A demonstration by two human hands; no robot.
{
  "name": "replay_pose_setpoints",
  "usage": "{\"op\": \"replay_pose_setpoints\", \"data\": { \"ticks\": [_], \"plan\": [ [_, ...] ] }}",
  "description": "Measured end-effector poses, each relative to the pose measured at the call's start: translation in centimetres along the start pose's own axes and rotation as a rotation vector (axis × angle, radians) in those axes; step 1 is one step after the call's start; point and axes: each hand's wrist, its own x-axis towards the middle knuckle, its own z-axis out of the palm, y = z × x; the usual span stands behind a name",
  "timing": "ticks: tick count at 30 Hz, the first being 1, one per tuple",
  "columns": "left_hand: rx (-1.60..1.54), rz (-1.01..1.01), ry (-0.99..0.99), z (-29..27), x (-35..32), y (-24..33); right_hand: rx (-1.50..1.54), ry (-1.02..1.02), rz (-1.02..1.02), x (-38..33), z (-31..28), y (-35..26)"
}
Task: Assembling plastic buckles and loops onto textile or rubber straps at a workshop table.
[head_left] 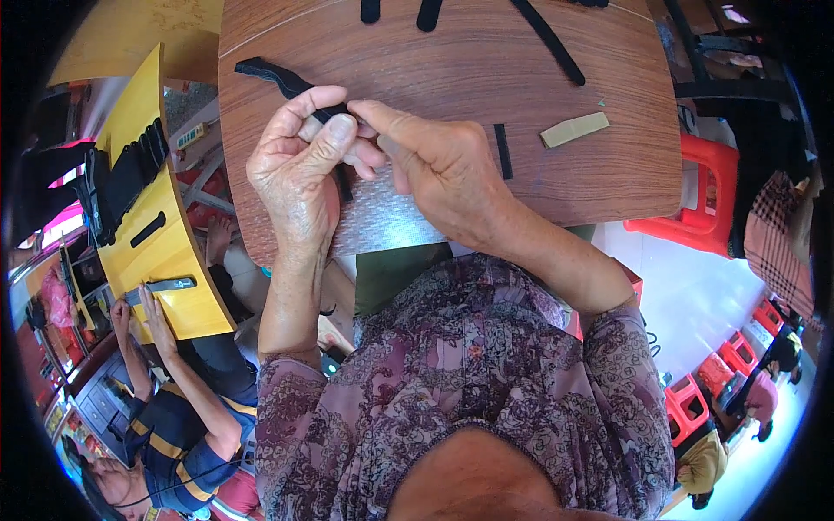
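Observation:
A black fabric strap (276, 75) is pinched between the thumb and fingers of my left hand (300, 174), above the wood-grain table (469, 78). One end of the strap trails off to the far left. My right hand (447, 169) meets it at the strap's other end, its index finger and thumb closed there. Fingers cover the spot where both hands come together, so that detail is hidden. Below my left hand a narrow black piece (345, 184) shows; whether it belongs to the same strap I cannot tell.
Right of my hands lie a short black strip (503, 151) and a flat tan piece (575, 130). A long black strap (552, 43) lies farther back. A red stool (708, 195) stands at the right. Leftward, a co-worker's hands rest on a yellow table (195, 300) holding black straps.

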Motion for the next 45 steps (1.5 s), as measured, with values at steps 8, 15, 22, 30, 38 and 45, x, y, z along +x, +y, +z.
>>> {"op": "replay_pose_setpoints", "data": {
  "ticks": [8,15,22,30,38,45],
  "plan": [
    [0.051,0.020,0.005,-0.2,0.0,-0.3,0.056,-0.014,-0.001,-0.2,-0.2,0.0],
    [-0.027,0.015,-0.002,-0.2,-0.1,-0.1,0.053,-0.038,-0.035,0.0,-0.3,-0.1],
    [0.004,0.010,-0.010,-0.2,-0.4,-0.1,0.009,-0.048,-0.048,0.1,-0.3,-0.1],
    [0.078,0.026,-0.010,-0.3,-0.7,-0.5,0.042,-0.032,0.001,-0.1,0.0,0.1],
    [0.137,0.104,-0.030,-0.8,-1.1,-1.1,0.140,-0.006,0.081,-0.3,0.4,0.1],
    [0.081,0.158,-0.058,-1.2,-1.4,-1.0,0.300,0.062,0.074,-0.8,1.1,0.2]
  ]
}}
